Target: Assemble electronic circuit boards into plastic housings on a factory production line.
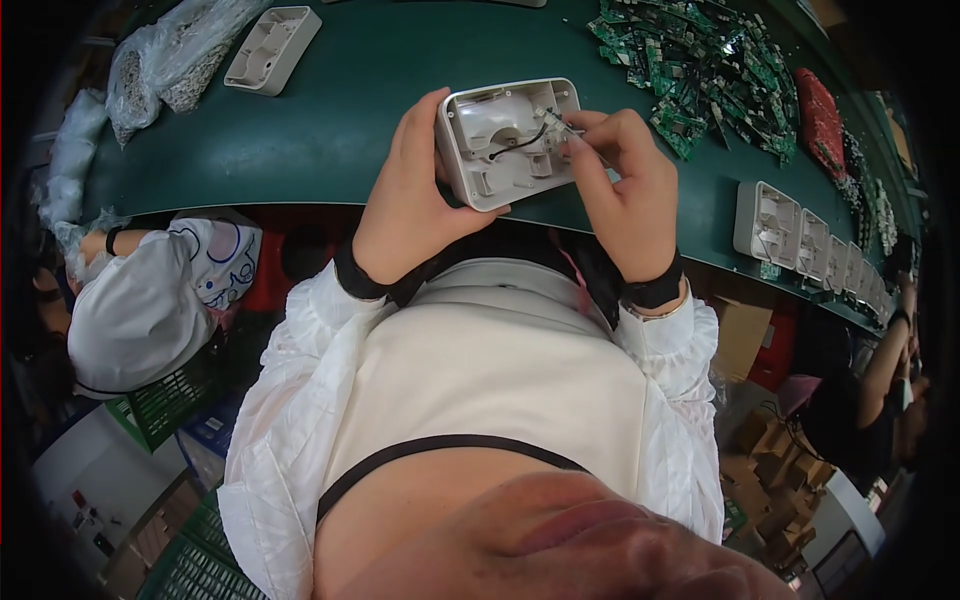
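Note:
My left hand [408, 205] grips a white plastic housing [494, 112] by its left side and near edge, over the front of the green table. The housing is tilted, with its hollow inside facing up. From a hole in its floor runs a short dark wire [521, 144] towards small whitish connectors [547, 118] at the right side. My right hand [636, 195] is closed there, thumb and forefinger pinched on the wire's end. Its fingertips partly hide what they hold, and a thin light strip shows beside them.
A pile of green circuit boards [700, 70] lies at the back right, beside a red bubble-wrap bag [820, 120]. Several white housings [768, 222] line the right edge. Another housing [272, 52] and plastic bags of small parts [165, 65] are at left. People sit on both sides.

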The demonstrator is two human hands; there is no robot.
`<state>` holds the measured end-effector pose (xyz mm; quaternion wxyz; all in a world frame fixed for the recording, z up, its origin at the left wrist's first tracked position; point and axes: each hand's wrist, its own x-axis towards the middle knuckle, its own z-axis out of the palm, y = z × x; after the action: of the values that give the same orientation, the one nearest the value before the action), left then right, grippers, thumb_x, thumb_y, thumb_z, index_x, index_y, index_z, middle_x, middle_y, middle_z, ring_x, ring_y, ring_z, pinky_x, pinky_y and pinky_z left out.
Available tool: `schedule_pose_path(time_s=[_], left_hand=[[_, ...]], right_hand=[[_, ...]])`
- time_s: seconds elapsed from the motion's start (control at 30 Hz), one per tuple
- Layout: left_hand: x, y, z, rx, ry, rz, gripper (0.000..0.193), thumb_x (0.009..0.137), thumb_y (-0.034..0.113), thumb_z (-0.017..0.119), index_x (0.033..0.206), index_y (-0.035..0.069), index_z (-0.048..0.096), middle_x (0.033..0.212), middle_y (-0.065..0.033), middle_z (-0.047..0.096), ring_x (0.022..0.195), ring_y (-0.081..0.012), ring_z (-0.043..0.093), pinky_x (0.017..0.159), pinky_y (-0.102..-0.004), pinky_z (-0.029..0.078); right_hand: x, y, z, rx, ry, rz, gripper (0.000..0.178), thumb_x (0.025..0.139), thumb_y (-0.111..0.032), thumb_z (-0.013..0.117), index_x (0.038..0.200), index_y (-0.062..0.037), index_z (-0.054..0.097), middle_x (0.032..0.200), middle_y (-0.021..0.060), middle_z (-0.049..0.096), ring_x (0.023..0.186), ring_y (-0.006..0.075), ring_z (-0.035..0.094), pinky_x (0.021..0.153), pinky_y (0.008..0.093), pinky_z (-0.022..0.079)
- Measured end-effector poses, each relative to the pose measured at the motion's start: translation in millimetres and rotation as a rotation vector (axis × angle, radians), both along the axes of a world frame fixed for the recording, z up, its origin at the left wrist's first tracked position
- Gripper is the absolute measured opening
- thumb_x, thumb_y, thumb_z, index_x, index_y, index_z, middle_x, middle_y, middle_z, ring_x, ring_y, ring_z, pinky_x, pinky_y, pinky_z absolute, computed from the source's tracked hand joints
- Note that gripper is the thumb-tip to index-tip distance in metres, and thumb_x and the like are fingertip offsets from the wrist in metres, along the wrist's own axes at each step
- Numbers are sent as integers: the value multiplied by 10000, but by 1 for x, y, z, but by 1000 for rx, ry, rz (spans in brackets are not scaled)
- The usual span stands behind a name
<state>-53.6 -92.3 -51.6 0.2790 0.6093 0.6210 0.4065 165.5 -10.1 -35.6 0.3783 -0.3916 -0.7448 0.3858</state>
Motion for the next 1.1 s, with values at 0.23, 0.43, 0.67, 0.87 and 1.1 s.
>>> schedule_pose_path(time_s=[0.23, 0.43, 0.67, 0.87, 1.1], left_hand=[[-4, 0, -8, 95, 271, 20, 1117, 665, 156, 982, 1550, -13, 321, 1501, -217, 435, 1294, -375, 569, 1094, -450, 508], [2, 0, -23, 73, -98, -8, 1136, 666, 151, 984, 1559, -6, 299, 1516, -209, 401, 1309, -378, 554, 1109, -462, 494], [-2, 3, -20, 32, -154, -39, 1159, 682, 94, 975, 1598, 40, 268, 1486, -194, 456, 1266, -328, 626, 1010, -412, 586], [-8, 9, -32, -12, -362, -71, 1157, 686, 81, 976, 1604, 44, 272, 1525, -196, 413, 1224, -316, 679, 943, -387, 636], [-14, 11, -39, -28, -360, -98, 1136, 697, 84, 965, 1601, 40, 278, 1503, -211, 435, 1177, -320, 700, 931, -395, 642]], right_hand=[[2, 0, -14, -101, 177, 131, 219, 922, 71, 722, 1117, 29, 631, 1258, 115, 679, 1026, 148, 670, 880, 293, 560], [-2, -7, -13, -164, 135, 188, 223, 900, 71, 755, 1105, 7, 694, 1212, 104, 677, 1022, 149, 666, 931, 272, 534], [-2, -17, 2, -242, 132, 148, 203, 888, 56, 755, 1082, -1, 735, 1131, 100, 696, 1035, 202, 673, 930, 306, 524], [-1, -24, 6, -48, -64, 258, 227, 885, 35, 743, 1108, -6, 748, 1141, 114, 702, 1059, 265, 673, 926, 346, 524], [-5, -38, -9, 231, -159, 254, 164, 854, 1, 772, 1018, -11, 766, 1145, 123, 715, 1059, 289, 674, 927, 367, 525]])
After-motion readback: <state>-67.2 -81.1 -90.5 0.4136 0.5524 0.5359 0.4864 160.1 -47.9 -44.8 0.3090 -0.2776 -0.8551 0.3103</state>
